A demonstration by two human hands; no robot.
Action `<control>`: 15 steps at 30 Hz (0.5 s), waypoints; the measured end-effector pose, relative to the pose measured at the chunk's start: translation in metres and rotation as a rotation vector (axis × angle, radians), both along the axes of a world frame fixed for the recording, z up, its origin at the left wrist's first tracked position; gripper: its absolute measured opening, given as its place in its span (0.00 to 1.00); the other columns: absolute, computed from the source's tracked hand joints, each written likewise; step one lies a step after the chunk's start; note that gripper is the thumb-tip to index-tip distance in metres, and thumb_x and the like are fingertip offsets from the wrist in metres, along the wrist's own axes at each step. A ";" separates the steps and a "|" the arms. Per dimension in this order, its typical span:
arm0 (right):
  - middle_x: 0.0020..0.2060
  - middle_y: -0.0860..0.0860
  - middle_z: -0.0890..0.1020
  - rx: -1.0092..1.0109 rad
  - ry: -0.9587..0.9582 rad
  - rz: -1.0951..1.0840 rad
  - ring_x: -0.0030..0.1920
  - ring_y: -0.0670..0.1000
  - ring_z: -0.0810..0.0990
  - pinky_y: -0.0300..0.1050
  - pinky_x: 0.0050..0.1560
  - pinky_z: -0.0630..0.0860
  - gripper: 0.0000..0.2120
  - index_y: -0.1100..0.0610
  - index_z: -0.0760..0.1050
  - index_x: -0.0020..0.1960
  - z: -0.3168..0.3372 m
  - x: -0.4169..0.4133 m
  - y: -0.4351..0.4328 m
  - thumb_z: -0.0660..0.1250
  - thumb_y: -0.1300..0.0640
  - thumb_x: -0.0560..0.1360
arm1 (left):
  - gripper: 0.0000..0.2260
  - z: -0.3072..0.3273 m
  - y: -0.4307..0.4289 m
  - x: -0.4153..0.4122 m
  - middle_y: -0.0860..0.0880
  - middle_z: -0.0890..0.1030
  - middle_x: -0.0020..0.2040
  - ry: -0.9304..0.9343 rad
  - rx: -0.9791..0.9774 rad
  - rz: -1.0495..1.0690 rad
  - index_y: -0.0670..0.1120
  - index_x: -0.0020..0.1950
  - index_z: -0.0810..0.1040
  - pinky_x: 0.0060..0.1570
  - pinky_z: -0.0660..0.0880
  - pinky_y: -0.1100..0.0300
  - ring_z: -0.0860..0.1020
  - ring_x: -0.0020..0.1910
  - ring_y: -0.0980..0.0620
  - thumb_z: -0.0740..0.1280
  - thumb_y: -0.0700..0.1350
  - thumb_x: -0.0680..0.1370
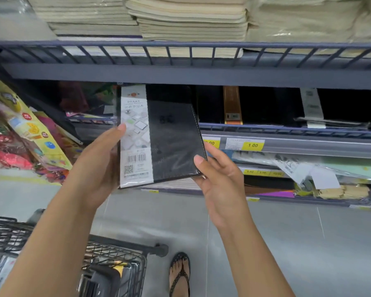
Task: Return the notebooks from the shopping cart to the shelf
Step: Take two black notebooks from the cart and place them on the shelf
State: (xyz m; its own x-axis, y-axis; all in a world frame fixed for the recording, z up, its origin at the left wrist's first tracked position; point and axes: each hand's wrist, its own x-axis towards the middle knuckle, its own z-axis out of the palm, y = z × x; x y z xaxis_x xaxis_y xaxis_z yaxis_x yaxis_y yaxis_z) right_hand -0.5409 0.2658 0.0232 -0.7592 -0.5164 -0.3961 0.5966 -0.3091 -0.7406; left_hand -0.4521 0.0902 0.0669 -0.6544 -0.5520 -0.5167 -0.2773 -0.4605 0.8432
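1. Two hands hold one black notebook point(174, 144) upright in front of the middle shelf point(330, 146). The left hand point(94, 166) grips its left edge, thumb on the white band point(135, 129), and the right hand point(219, 181) pinches its lower right corner.
2. One shopping cart point(116, 254), lower left, holds what look like wrapped flat items, too blurred to name.
3. Behind the rail point(266, 127), more dark notebooks point(261, 103) stand on that shelf.
4. Writing: the band reads "DIARY" above a barcode and QR code, and a yellow price tag point(253, 145) reads "1 00".
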 end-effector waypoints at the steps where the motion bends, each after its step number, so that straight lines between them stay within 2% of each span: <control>1: 0.44 0.48 0.87 -0.002 -0.003 -0.012 0.47 0.47 0.84 0.43 0.49 0.79 0.17 0.53 0.77 0.59 0.000 0.000 0.000 0.68 0.68 0.74 | 0.14 -0.002 0.000 0.003 0.47 0.84 0.56 -0.011 -0.010 -0.037 0.51 0.63 0.79 0.44 0.82 0.48 0.83 0.53 0.46 0.62 0.52 0.80; 3: 0.42 0.47 0.87 0.002 -0.006 -0.046 0.46 0.46 0.84 0.40 0.47 0.80 0.17 0.53 0.77 0.59 -0.003 0.000 -0.002 0.68 0.67 0.74 | 0.13 -0.008 0.002 0.009 0.44 0.84 0.56 -0.057 -0.030 -0.013 0.46 0.62 0.79 0.49 0.81 0.47 0.83 0.53 0.45 0.64 0.48 0.79; 6: 0.35 0.44 0.84 0.018 -0.003 -0.132 0.41 0.45 0.83 0.40 0.45 0.80 0.16 0.53 0.78 0.58 -0.007 0.002 -0.007 0.70 0.66 0.73 | 0.12 -0.020 0.010 0.016 0.42 0.85 0.53 -0.049 -0.019 0.193 0.41 0.57 0.79 0.44 0.82 0.58 0.84 0.46 0.49 0.70 0.40 0.74; 7: 0.36 0.44 0.85 0.033 0.028 -0.154 0.42 0.44 0.84 0.39 0.45 0.80 0.16 0.53 0.78 0.58 -0.008 0.002 -0.009 0.71 0.65 0.73 | 0.11 -0.024 0.012 0.017 0.42 0.85 0.52 -0.030 -0.053 0.251 0.41 0.55 0.79 0.44 0.81 0.60 0.84 0.45 0.50 0.71 0.39 0.73; 10: 0.50 0.46 0.86 0.144 0.198 -0.159 0.52 0.41 0.83 0.34 0.53 0.78 0.19 0.53 0.78 0.61 -0.008 0.003 -0.015 0.75 0.58 0.70 | 0.07 -0.031 0.023 0.012 0.46 0.86 0.50 0.008 -0.247 0.343 0.48 0.50 0.83 0.46 0.78 0.62 0.83 0.47 0.51 0.73 0.42 0.73; 12: 0.55 0.45 0.84 0.216 0.305 -0.100 0.57 0.40 0.80 0.37 0.59 0.76 0.24 0.52 0.77 0.63 -0.011 0.002 -0.020 0.76 0.53 0.69 | 0.06 -0.034 0.028 0.007 0.53 0.86 0.48 0.062 -0.392 0.306 0.55 0.48 0.84 0.47 0.76 0.64 0.83 0.49 0.55 0.73 0.46 0.74; 13: 0.59 0.44 0.82 0.267 0.358 -0.062 0.60 0.40 0.78 0.40 0.62 0.75 0.27 0.50 0.75 0.65 -0.014 0.001 -0.022 0.76 0.50 0.68 | 0.07 -0.036 0.030 0.005 0.56 0.85 0.50 0.077 -0.459 0.246 0.59 0.49 0.84 0.48 0.77 0.64 0.82 0.52 0.57 0.73 0.48 0.74; 15: 0.63 0.40 0.74 0.366 0.457 -0.013 0.64 0.37 0.71 0.40 0.65 0.70 0.31 0.42 0.70 0.68 -0.022 -0.002 -0.023 0.75 0.46 0.67 | 0.11 -0.043 0.028 0.004 0.62 0.78 0.61 0.020 -0.595 0.158 0.68 0.51 0.81 0.59 0.75 0.55 0.75 0.64 0.58 0.74 0.55 0.70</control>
